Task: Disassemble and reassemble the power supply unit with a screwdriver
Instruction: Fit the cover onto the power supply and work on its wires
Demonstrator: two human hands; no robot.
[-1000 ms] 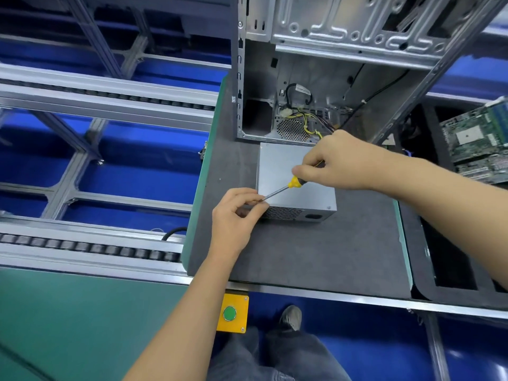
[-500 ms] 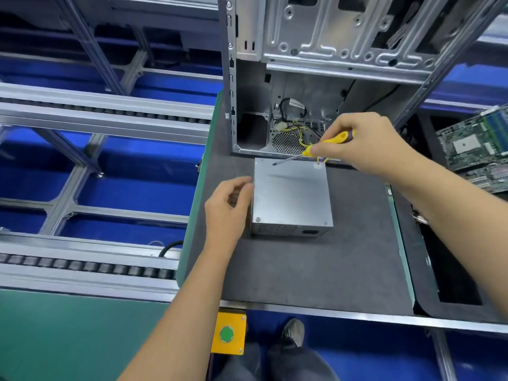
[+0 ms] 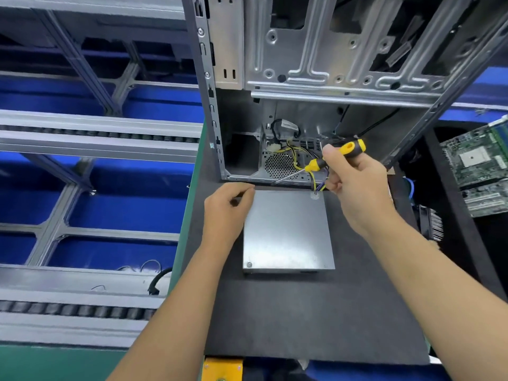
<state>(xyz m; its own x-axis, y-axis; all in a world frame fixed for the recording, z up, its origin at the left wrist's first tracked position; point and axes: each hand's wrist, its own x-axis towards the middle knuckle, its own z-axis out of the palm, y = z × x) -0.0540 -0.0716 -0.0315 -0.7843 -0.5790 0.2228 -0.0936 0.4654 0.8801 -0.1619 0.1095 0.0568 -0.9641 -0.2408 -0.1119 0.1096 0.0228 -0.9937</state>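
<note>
I see the flat grey sheet-metal power supply unit [image 3: 288,229] lying at the centre of the dark grey felt-like tabletop [image 3: 316,312], its broad plain face up. A small round screw head [image 3: 249,264] sits near its corner at 7 o'clock. A bundle of yellow, black and purple wires [image 3: 313,177] leaves its far edge at about 1 o'clock and runs into the case behind.

My left hand [image 3: 225,213] rests at the unit's corner at 10 o'clock, fingers curled, fingertips against the far left edge; I cannot tell whether they pinch anything small there.

My right hand [image 3: 354,188] hovers above the unit's corner at 1 o'clock, its grip closed firmly around the yellow-and-black handled screwdriver [image 3: 330,158]. The thin steel shaft slants down toward 8 o'clock, its tip just above the case's lower rim, not touching the unit.

Directly beyond the unit, at 12 o'clock, stands the open silver steel computer case [image 3: 330,78], with a round perforated fan grille [image 3: 279,165] low inside.

At 3 o'clock, off the tabletop, green circuit boards [image 3: 478,166] lie in a black tray. At 9 o'clock, grey aluminium conveyor rails [image 3: 96,133] cross over blue flooring. At 6 o'clock, a yellow box [image 3: 222,368] peeks from under the tabletop edge.
</note>
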